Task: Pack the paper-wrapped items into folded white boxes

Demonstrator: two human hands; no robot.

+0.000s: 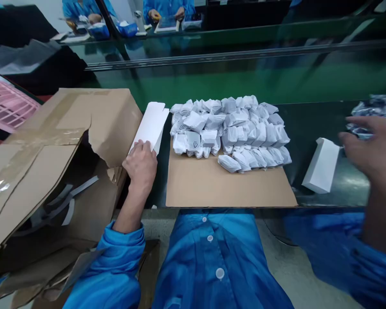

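My left hand (143,165) has its fingers closed over the near end of some flat white paper bags (150,124), lying between the big carton and the cardboard sheet. At the far right, my right hand (373,146) is smeared by motion, its fingers stretched out and apart. It is nearest to a pile of shiny clear plastic packets (373,109); contact cannot be made out. Below and left of it, an opened-out white paper bag (322,165) rests on the dark table. Several rows of small white wrapped packets (228,128) lie in front of me.
A brown cardboard sheet (225,189) lies under the packets. A torn, taped carton (67,116) with paper strips inside stands on the left, near a pink basket (9,103). Across the green conveyor belt (212,81), co-workers' hands (167,15) are at work.
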